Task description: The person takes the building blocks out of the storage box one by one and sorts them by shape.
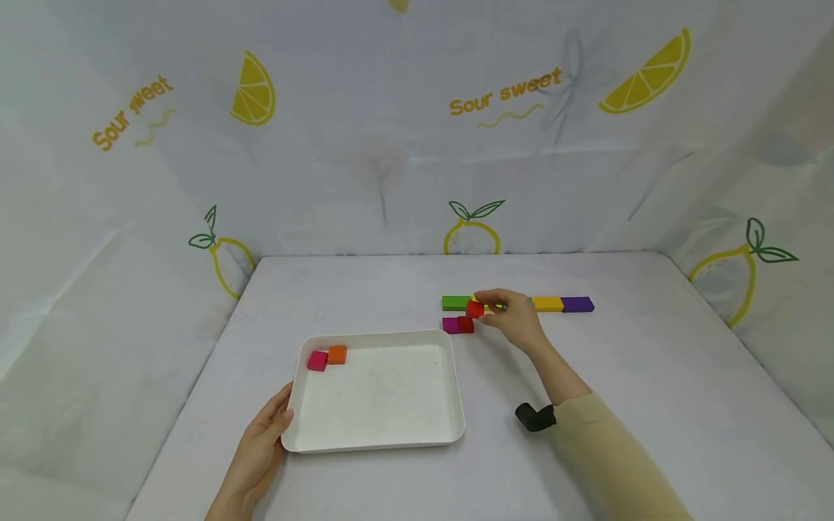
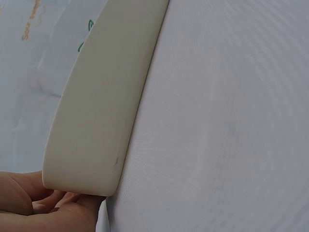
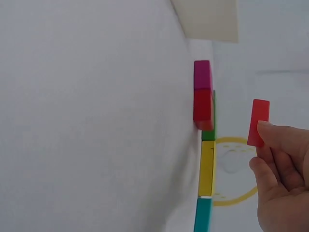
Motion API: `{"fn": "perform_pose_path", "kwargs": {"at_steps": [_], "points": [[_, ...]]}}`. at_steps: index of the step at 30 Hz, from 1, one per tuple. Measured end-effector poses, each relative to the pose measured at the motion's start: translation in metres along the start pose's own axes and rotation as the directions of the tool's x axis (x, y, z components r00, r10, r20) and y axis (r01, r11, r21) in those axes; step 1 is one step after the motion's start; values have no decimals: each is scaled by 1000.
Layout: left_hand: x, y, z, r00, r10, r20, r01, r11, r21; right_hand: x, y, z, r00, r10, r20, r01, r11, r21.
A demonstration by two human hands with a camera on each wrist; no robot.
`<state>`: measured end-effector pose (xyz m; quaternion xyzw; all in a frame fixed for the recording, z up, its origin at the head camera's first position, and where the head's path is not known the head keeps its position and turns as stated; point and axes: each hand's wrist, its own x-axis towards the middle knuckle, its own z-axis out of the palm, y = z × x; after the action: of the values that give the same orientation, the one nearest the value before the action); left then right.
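Note:
My right hand [image 1: 517, 322] pinches a small red block [image 1: 474, 310] between thumb and fingers, raised off the table in the right wrist view. Below it, a magenta block [image 1: 450, 325] and a darker red block [image 1: 465, 325] sit end to end on the table. Behind them runs a row of longer blocks: green [image 1: 456, 303], yellow [image 3: 207, 169], teal [image 3: 203, 215], amber [image 1: 547, 304] and purple [image 1: 578, 305]; my right hand partly hides its middle. With my left hand [image 1: 257, 449] I grip the left side of a white tray [image 1: 391, 405].
Inside the tray's far left corner lie a pinkish-red block [image 1: 317, 361] and an orange block [image 1: 337, 354]. A black curved piece [image 1: 534, 417] sticks out at my right wrist. The white table [image 1: 586, 463] meets a lemon-printed sheet [image 1: 352, 159] at the back and sides.

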<state>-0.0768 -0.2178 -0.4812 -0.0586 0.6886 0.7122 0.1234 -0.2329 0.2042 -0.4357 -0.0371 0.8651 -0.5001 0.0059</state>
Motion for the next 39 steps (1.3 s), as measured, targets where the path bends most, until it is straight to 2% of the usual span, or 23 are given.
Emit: {"fn": "perform_pose_path", "kwargs": {"at_steps": [7,18,30,39], "points": [[0,1,0,1000,3,6,-3,1000,7,6,21,-9,999,-1,34,3,998,-67],[0,0,0,1000,4,5,-4,1000,11,10,36,-13,993,21,117,-8,994,-111],[-1,2,2,1000,-14,-22,15,1000,14,13,44,-9,993,10,117,5,991,-130],[0,0,1,1000,5,0,-5,1000,1,13,40,-5,994,-4,113,21,988,-150]]}}
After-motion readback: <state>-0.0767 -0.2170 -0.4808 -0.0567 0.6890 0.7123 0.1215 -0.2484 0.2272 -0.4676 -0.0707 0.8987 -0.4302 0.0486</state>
